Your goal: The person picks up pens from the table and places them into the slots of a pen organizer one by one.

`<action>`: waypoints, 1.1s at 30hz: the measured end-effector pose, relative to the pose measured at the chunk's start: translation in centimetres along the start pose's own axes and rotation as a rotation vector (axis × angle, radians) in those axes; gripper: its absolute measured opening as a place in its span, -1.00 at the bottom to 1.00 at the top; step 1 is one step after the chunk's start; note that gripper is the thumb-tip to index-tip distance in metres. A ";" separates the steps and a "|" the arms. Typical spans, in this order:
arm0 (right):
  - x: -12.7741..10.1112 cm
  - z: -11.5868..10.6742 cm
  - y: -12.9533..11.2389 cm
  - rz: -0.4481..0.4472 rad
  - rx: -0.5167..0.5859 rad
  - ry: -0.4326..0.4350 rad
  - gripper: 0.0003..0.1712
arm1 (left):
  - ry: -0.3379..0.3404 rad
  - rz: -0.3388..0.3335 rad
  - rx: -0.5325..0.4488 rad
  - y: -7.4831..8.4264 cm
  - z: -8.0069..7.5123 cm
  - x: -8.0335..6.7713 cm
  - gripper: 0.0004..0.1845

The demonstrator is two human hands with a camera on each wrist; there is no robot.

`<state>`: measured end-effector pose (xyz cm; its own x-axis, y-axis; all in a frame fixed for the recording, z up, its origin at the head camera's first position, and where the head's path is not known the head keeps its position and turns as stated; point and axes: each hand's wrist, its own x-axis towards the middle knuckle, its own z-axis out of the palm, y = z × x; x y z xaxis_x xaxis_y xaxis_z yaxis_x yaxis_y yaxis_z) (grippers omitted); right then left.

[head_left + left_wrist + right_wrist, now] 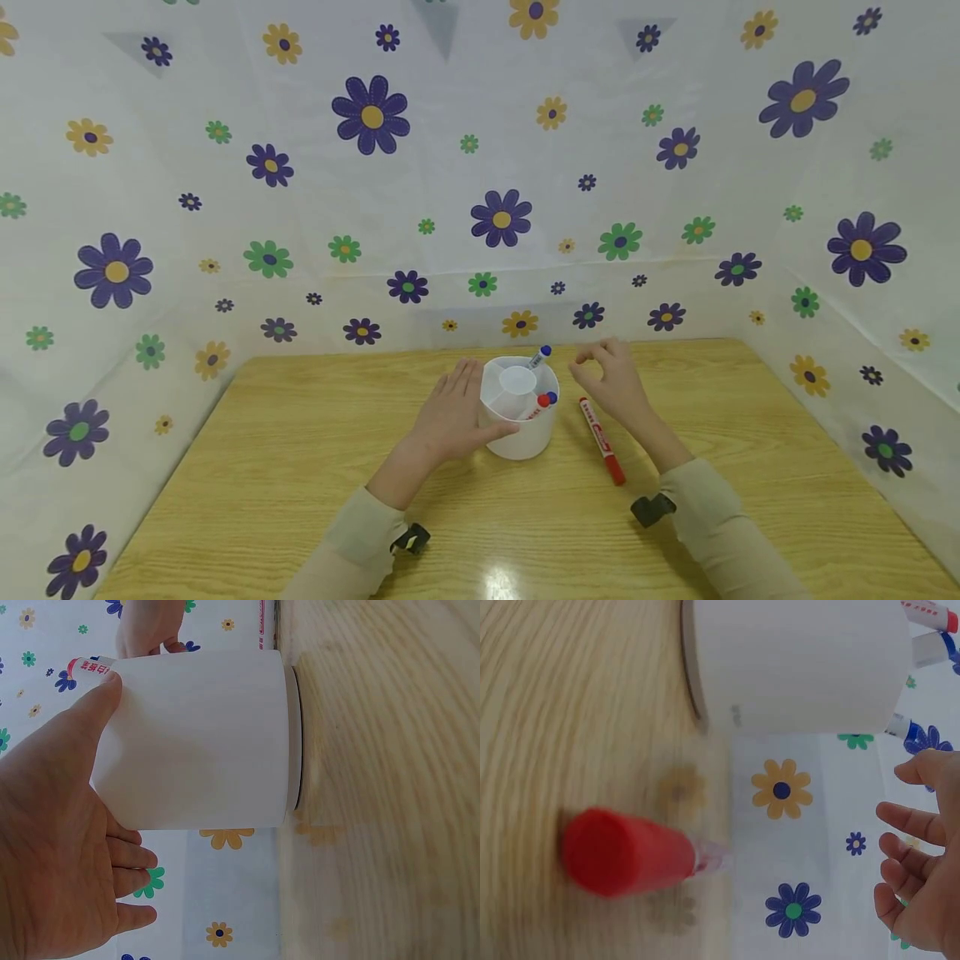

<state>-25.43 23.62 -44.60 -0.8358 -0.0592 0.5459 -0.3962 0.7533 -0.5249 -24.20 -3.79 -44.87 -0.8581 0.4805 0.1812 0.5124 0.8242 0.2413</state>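
Note:
A round white pen holder point(519, 437) with divided compartments stands upright on the table. My left hand point(450, 417) rests against its left side, fingers mostly straight and the thumb along the near rim. One blue-capped marker point(541, 357) leans in the far right compartment. At the near right, a red-ended marker point(543, 401) and another blue-ended marker point(552, 397) poke out; their lower parts are hidden. To the right of the holder, my right hand point(922, 855) hovers with bent, relaxed fingers and nothing between them. A red whiteboard marker point(602, 442) lies below it on the table.
The wooden table point(300, 483) has a back edge just behind the holder. White cloth point(450, 275) printed with flowers hangs behind the table and at both sides. Dark straps point(652, 509) circle the wrists over pale sleeves.

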 end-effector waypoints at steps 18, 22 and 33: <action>-0.3 -0.5 2.5 0.057 -0.408 -0.304 -0.69 | -0.019 -0.014 0.004 -0.3 0.1 0.3 0.21; -0.2 -0.3 3.0 0.089 -0.469 -0.395 -0.64 | -0.018 -0.013 0.003 -0.4 0.1 0.5 0.21; -0.2 0.4 3.1 0.114 -0.497 -0.527 -0.69 | -0.028 -0.019 -0.007 -0.4 -0.2 0.6 0.20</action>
<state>-26.65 25.72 -46.54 -0.9830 -0.1760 0.0532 -0.1816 0.9743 -0.1333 -24.87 -3.89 -44.71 -0.8684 0.4729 0.1496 0.4959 0.8312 0.2512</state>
